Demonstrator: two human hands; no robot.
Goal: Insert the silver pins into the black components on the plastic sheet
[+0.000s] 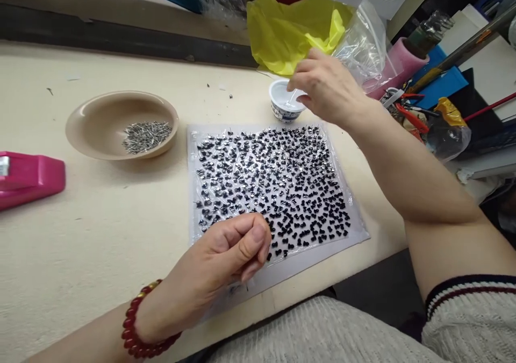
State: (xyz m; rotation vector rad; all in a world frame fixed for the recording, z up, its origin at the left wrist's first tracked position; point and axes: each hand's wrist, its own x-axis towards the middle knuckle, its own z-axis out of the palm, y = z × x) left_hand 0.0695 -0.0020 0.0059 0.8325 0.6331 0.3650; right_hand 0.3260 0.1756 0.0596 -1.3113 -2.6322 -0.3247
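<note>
We can't see inside the closed left hand point(236, 253) over the sheet point(298, 262). Left of the sheet, a pink tool point(38, 177) is cropped.

the support surface is a pale tabletop point(100, 234). a white sheet point(306, 258) lies flat near the front edge. a white tub point(287, 114) stands upright just behind it. a beige bowl point(97, 126) rests left of the tub. a pink device point(32, 183), partly out of view, sits at far left. small scraps point(222, 87) lie toward the rear.
</note>
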